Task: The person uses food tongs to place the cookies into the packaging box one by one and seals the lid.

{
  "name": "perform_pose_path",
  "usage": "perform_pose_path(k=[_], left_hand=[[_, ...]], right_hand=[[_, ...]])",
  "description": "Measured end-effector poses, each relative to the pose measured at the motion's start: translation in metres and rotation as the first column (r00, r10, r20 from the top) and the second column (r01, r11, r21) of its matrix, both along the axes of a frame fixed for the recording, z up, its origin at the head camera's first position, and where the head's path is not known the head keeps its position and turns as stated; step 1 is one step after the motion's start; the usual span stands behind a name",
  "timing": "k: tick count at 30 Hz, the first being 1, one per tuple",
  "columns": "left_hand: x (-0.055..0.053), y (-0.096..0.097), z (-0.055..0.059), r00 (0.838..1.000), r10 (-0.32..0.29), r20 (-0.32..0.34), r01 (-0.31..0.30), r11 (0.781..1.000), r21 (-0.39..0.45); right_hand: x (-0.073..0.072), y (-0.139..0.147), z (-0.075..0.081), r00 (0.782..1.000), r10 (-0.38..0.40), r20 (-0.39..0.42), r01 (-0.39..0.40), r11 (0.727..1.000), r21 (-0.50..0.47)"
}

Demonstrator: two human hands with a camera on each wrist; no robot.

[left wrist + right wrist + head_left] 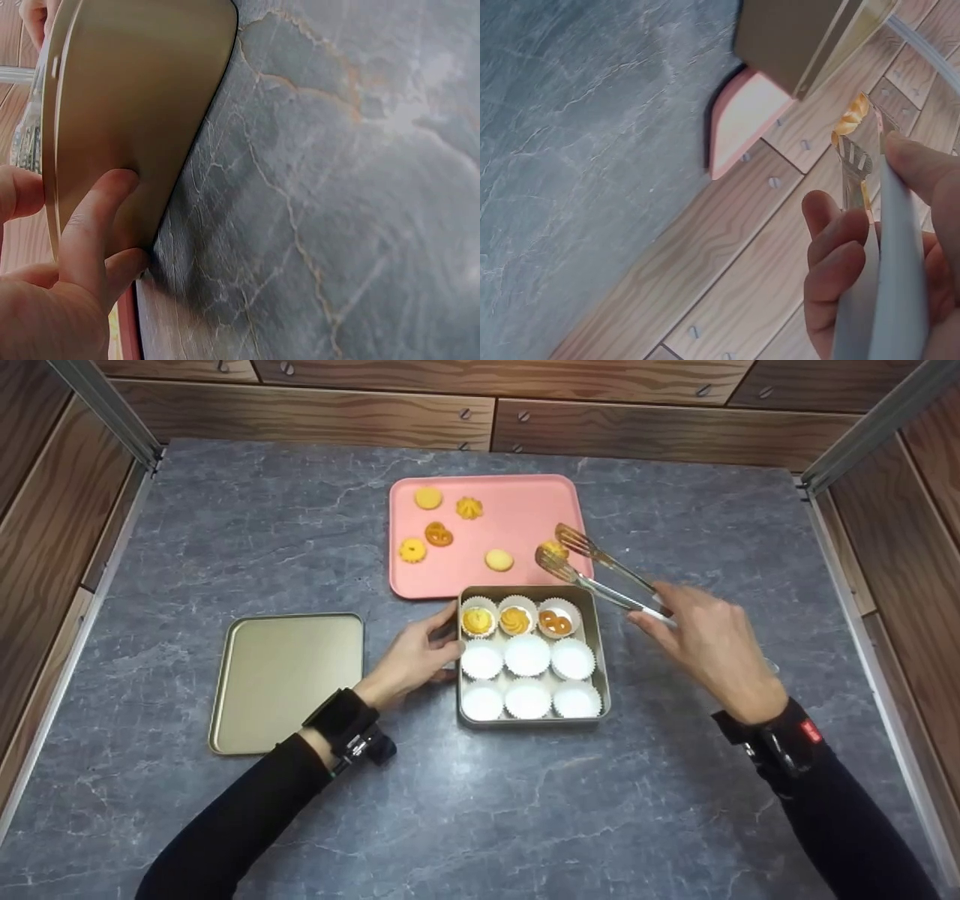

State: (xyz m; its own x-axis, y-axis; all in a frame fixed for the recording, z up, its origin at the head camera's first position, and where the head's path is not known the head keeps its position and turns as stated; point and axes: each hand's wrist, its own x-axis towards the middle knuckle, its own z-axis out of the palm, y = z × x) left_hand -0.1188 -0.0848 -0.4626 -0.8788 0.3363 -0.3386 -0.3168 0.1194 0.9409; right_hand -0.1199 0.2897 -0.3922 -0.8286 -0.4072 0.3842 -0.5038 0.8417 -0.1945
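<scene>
My right hand (709,641) holds metal tongs (622,574) with slotted ends, thumb on one arm and fingers on the other. Between the tips, over the right side of a pink tray (525,510), sits a ridged golden cookie (853,116). The left hand (412,660) rests against the left side of a square gold tin (604,682); its fingertips press the outer wall (150,90) and its thumb lies at the rim. White paper cups (527,655) stand in rows inside the tin. The back row bears a yellow cookie (478,620), a swirled cookie (514,620) and a pretzel (555,622).
Also on the tray lie a round cookie (428,497), a star-shaped cookie (469,508), a pretzel (439,534), a flower-shaped cookie (412,550) and a pale oval cookie (499,560). A flat gold lid (292,679) lies left of the tin. Wood-patterned panels (337,416) border the grey marbled table (480,825).
</scene>
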Motion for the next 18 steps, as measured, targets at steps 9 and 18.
perform_pose_path(k=[9, 18], left_hand=[[-0.001, 0.0, 0.0, 1.0, -0.002, 0.012, 0.002, 1.0, -0.001], [-0.001, 0.001, -0.001, 0.999, 0.011, 0.047, -0.014, 0.999, 0.047]], right_hand=[[0.024, -0.005, 0.003, 0.998, 0.057, 0.026, -0.058, 0.998, 0.011], [0.041, -0.017, -0.002, 0.992, 0.119, 0.048, -0.119, 0.993, 0.006]])
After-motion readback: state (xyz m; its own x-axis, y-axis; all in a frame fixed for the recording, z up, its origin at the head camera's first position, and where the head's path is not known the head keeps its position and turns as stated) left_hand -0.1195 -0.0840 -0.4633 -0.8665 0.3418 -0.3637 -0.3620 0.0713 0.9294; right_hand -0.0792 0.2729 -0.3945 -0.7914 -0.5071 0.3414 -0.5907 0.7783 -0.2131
